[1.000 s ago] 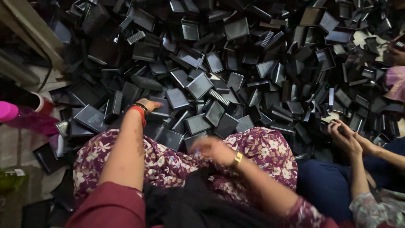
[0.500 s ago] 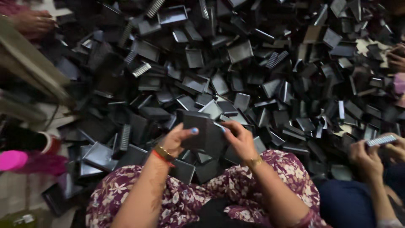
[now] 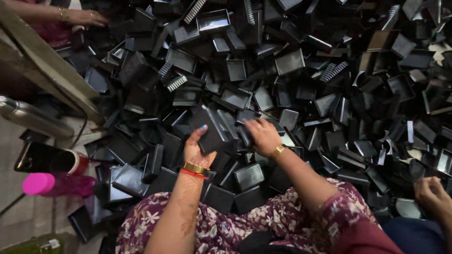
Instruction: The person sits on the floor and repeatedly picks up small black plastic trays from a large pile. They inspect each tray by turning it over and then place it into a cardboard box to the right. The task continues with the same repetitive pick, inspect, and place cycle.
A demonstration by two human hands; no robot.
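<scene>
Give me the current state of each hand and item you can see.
left hand: gripping a black box, tilted
right hand: on a second black piece, partly hidden
pile of black trays: loose, jumbled
pink bottle: lying down, capped

The left hand (image 3: 197,148), a second ago reaching flat into the pile (image 3: 301,70), now grips a black tray (image 3: 209,127) lifted off it. The right hand (image 3: 261,134), earlier down at the lap, now meets the tray's right edge.
</scene>
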